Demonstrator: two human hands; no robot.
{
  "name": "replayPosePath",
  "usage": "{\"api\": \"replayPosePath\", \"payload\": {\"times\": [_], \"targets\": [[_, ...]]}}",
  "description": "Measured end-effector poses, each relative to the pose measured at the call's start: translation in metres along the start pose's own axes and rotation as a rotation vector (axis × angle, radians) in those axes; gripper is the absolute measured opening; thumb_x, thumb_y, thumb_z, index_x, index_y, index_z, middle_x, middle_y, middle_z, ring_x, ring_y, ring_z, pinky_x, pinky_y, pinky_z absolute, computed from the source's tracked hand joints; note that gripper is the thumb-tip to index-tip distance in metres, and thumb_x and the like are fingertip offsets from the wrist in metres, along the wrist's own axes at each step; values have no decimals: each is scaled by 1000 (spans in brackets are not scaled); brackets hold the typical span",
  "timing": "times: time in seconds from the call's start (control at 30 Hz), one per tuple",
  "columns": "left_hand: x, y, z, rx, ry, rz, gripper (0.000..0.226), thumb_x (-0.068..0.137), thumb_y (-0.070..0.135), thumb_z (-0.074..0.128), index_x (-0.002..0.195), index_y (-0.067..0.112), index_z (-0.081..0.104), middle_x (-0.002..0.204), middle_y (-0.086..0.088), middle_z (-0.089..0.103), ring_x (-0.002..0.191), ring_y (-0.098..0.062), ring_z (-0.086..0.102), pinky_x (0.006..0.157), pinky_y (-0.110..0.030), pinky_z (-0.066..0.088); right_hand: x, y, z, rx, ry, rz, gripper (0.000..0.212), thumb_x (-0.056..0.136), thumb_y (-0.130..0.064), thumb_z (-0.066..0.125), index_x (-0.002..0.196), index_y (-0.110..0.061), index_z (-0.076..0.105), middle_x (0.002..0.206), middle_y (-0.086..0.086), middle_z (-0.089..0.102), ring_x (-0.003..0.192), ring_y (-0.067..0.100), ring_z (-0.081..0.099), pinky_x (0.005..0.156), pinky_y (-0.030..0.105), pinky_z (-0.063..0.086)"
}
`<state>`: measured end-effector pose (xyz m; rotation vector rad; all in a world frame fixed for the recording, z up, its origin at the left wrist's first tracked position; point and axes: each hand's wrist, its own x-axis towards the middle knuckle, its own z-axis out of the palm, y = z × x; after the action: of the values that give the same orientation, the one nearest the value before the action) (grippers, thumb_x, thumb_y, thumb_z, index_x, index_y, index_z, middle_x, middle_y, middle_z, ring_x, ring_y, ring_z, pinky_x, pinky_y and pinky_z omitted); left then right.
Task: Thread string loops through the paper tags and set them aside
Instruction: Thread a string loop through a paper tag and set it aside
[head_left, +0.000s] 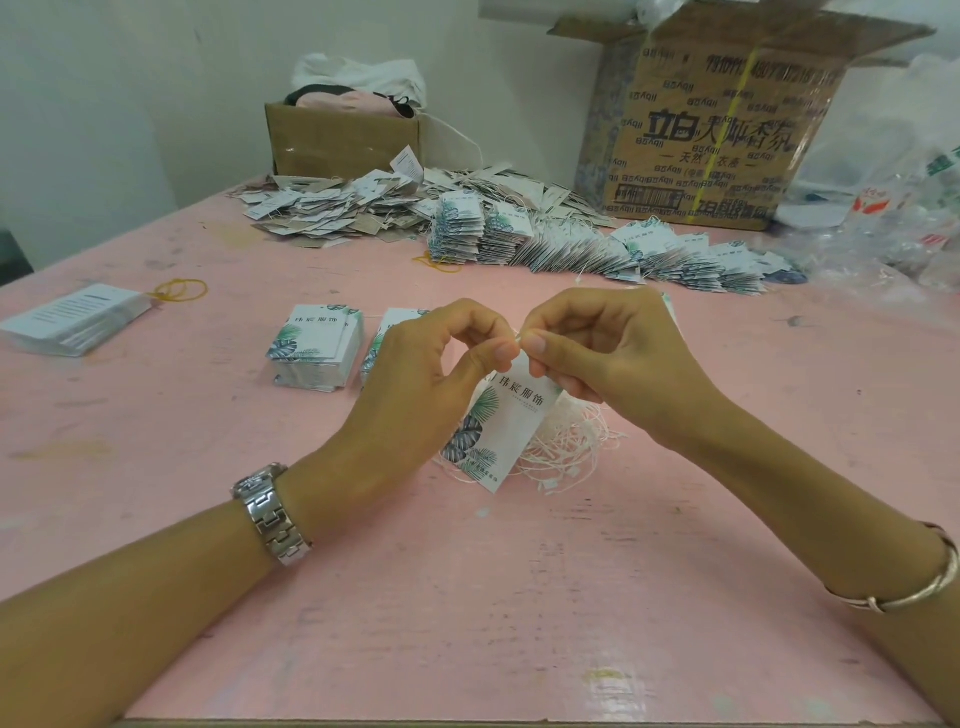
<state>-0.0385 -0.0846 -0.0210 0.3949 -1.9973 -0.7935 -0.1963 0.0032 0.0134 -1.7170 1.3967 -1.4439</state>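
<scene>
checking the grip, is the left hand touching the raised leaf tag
Touching. Head view: the left hand pinches the tag at its top edge between thumb and forefinger.

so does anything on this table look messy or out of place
Yes: the far tag heap sprawls loosely by the small box, the leaf tag row leans over sideways, and a yellow rubber band lies loose at left.

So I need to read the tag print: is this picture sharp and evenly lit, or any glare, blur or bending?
Head view: soft, even light, only faint shadows on the pink table; the leaf-printed white paper tag pinched by the left hand and right hand is legible, glare-free; the far heap of strung tags is softer; wide-lens distortion skews the brown cardboard box.
</scene>
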Motion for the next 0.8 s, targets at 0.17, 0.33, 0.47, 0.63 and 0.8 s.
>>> {"api": "replayPosePath", "payload": {"times": [0.17,0.33,0.47,0.63,0.8], "targets": [[-1,0,-1,4,-8,-16,21,92,24,66,77,36,59,72,22,62,78,6,55,72,-4,35,-1,0,1,-28,15,3,6,89,0,66,86,6,67,60,4,61,46,7,46,46,15,37],[0,2,-1,27,-14,-28,16,93,27,64,79,33,59,74,15,63,78,5,55,72,-3,34,0,-1,0,-76,11,-15,6,89,-1,66,87,5,67,63,10,62,46,5,48,48,14,40],[5,5,-1,38,-31,-8,11,95,29,60,86,23,59,81,13,61,80,3,53,75,-5,34,3,-2,-4,-96,44,-55,9,88,-4,68,89,5,70,68,12,67,46,4,49,48,12,39],[11,4,-3,-29,20,-54,8,97,29,58,93,23,58,83,19,56,63,5,47,61,-8,35,6,7,-1,-137,205,-9,23,98,-29,57,106,-12,71,85,-8,66,66,-5,55,60,10,41],[17,9,-7,-345,118,-193,17,92,35,58,93,18,60,99,-5,70,62,-9,47,67,-31,44,2,15,7,-151,135,128,46,85,-39,53,128,-24,48,109,-3,57,96,4,55,78,10,41]]}}
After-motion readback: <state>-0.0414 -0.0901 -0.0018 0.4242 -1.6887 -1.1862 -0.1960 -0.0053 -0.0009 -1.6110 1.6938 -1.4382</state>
